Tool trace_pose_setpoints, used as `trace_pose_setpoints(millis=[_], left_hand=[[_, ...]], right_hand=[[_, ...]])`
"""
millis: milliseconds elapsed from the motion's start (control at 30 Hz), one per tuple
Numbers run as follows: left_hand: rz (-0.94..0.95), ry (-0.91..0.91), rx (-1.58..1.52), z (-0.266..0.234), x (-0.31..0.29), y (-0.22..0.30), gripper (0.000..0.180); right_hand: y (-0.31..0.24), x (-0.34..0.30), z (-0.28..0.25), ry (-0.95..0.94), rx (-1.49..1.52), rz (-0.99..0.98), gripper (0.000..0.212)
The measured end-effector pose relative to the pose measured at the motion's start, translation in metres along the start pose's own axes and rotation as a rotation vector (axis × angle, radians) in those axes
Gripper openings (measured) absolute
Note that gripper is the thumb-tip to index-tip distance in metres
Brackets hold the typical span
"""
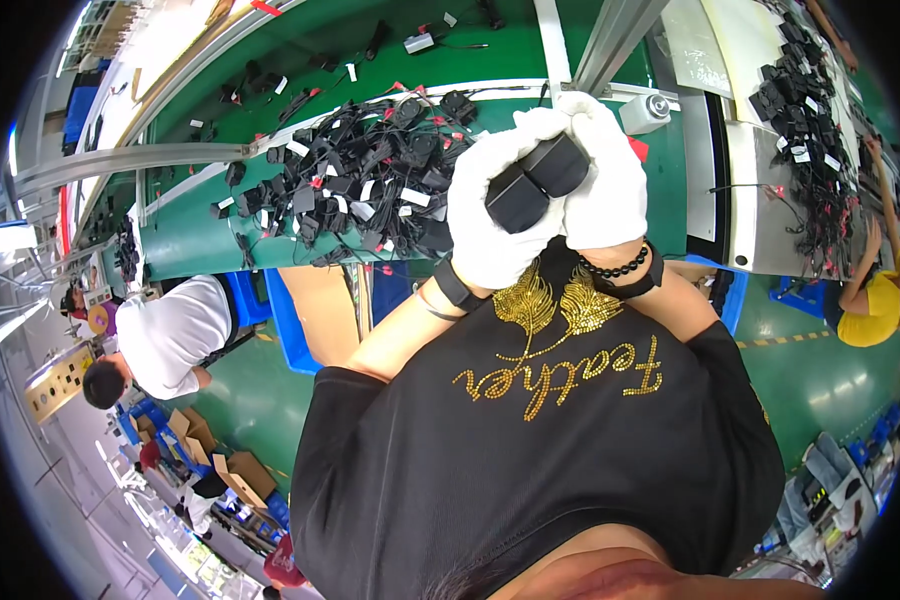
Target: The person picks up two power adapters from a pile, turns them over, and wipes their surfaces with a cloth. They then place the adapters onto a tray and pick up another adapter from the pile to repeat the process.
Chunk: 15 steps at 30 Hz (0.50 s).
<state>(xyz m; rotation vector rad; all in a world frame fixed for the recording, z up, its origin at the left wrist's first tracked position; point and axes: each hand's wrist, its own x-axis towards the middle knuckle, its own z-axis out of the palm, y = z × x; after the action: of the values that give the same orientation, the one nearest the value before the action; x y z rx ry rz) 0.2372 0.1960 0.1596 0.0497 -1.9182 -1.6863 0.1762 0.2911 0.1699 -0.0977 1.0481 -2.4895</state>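
Both my hands wear white gloves and are raised close together in front of my chest, at the near edge of the green bench. My left hand (478,205) is closed around a black, box-shaped piece (516,204) with rounded edges. A similar black piece (558,166) is gripped by my right hand (612,185). The two pieces sit side by side, seemingly touching, with a narrow line between them. Gloves cover their far sides, so I see no cable on them. Left of my hands lies a heap of black power adapters (342,183) with cables, white labels and red bits.
A metal post (610,45) rises behind my hands, beside a small white device (646,113). More cabled black parts (800,100) lie on the right-hand bench. Blue bins (288,325) stand below the bench edge. People work at left (180,335) and right (870,310).
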Motion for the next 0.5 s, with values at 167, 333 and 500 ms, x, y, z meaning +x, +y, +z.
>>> trace_pose_setpoints(millis=[167,333,500], left_hand=[[0.068,0.043,0.053,-0.002,-0.002,0.003,0.058],[0.473,-0.057,0.361,-0.016,0.008,-0.005,0.050],[0.637,-0.217,0.433,-0.032,0.020,0.006,0.028]], right_hand=[[-0.018,-0.007,0.011,-0.184,-0.150,-0.114,0.031],[-0.015,-0.011,0.009,-0.225,-0.293,-0.065,0.038],[-0.013,-0.003,0.000,-0.255,-0.275,0.046,0.041]])
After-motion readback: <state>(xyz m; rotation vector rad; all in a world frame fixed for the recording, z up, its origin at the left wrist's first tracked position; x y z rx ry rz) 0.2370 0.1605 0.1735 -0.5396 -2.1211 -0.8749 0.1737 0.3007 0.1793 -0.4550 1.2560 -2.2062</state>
